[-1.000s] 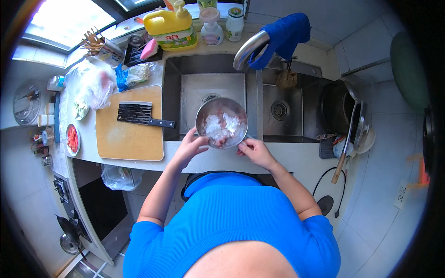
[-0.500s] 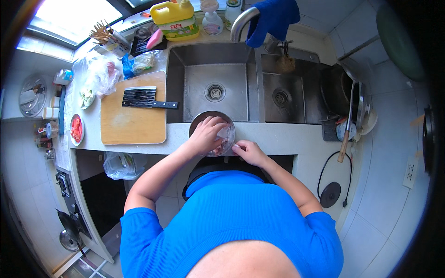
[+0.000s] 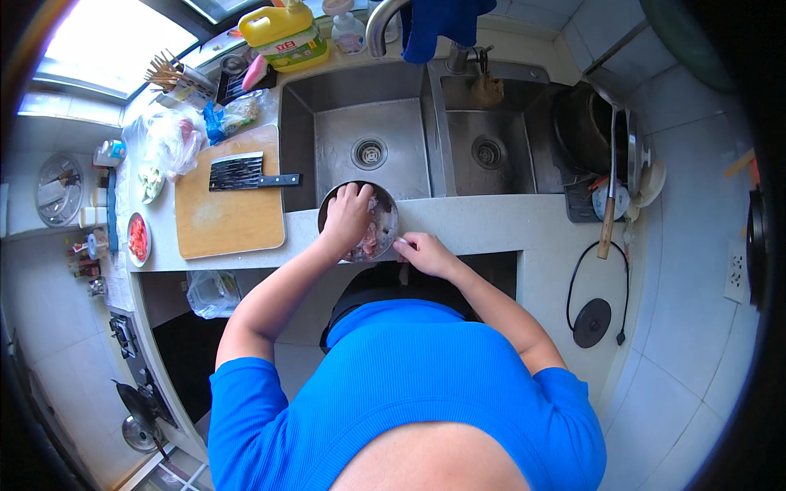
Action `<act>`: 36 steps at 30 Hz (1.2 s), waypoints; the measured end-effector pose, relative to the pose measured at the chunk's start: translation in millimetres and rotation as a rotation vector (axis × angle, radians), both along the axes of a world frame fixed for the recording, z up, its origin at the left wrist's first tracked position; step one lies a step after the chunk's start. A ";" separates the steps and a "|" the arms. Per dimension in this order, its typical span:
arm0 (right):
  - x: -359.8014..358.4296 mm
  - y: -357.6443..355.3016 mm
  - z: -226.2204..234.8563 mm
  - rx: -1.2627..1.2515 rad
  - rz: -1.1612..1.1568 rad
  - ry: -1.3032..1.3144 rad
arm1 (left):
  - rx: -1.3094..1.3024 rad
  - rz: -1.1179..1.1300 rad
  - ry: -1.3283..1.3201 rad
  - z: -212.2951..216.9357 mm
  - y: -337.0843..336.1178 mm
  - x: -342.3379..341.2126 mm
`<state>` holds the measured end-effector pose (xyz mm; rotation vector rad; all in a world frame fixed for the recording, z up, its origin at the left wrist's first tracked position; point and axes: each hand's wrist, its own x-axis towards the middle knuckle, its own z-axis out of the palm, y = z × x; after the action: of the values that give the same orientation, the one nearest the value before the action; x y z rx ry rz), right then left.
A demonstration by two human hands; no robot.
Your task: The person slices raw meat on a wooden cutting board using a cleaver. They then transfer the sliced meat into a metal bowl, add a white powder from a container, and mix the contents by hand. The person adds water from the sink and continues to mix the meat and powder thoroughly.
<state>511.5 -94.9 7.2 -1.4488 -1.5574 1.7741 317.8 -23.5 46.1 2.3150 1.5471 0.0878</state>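
Part of bowl [image 3: 391,216] behind left fingers [image 3: 351,194]

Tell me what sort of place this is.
Most likely a home kitchen: there is a double-basin steel sink, with a cutting board beside it and a cleaver lying on the board.

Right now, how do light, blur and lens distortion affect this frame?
Head view: the window glares white at upper left; head view: joints on the right tiled wall curve, and the corners fall dark; head view: the left hand and right hand at the bowl show no obvious motion blur.
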 end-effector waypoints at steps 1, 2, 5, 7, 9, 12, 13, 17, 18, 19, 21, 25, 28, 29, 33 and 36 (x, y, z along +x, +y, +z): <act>-0.2 0.2 -0.3 0.013 0.002 -0.006 | -0.006 -0.028 0.025 5.3 -1.9 1.2; -0.4 0.5 -0.3 0.027 0.005 -0.012 | -0.034 -0.038 -0.014 11.4 -4.9 1.9; 0.5 3.6 3.6 0.008 0.043 -0.020 | -0.084 -0.055 -0.080 21.2 -10.2 0.8; 0.9 4.8 4.2 -0.008 0.067 -0.026 | -0.070 -0.058 -0.059 7.3 -10.9 -2.4; 1.1 4.6 2.4 -0.005 0.079 -0.033 | -0.093 -0.018 -0.064 -4.0 -11.7 0.0; -0.9 3.2 1.3 0.008 0.058 -0.019 | -0.069 0.021 -0.021 -21.7 -8.6 -2.8; -0.6 2.5 0.7 0.013 0.042 -0.008 | -0.050 0.031 0.004 -17.0 -5.4 -1.3; -1.4 -0.3 -3.6 0.002 -0.008 0.036 | 0.066 -0.049 0.209 25.1 -13.7 11.5; -2.3 -0.6 -4.5 -0.008 -0.015 0.047 | 0.130 -0.045 0.139 14.0 -20.2 8.8; -1.8 0.4 -2.9 -0.008 -0.003 0.035 | -0.040 -0.023 0.028 13.8 -24.6 6.4; -0.7 2.5 2.1 -0.009 0.020 0.012 | -0.183 -0.036 -0.176 12.3 -28.6 -2.4; 1.1 4.5 8.2 -0.038 0.039 0.007 | -0.268 -0.031 -0.273 33.2 -9.3 -6.1; 1.3 7.0 11.5 -0.051 0.074 -0.001 | -0.084 -0.087 -0.332 1.8 -6.2 -10.8; 1.0 5.8 7.3 -0.042 0.072 0.004 | -0.063 -0.113 -0.303 -9.8 -6.7 -11.1; 1.2 4.5 1.9 -0.040 0.070 0.001 | -0.004 -0.209 -0.013 -23.3 -9.7 -2.7; 2.0 2.9 2.1 -0.030 -0.001 0.024 | 0.066 -0.180 0.195 -5.5 -3.8 5.7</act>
<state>513.5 -92.0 9.3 -1.4368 -1.5248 1.8149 323.5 -27.3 40.7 2.5690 1.4334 -0.1381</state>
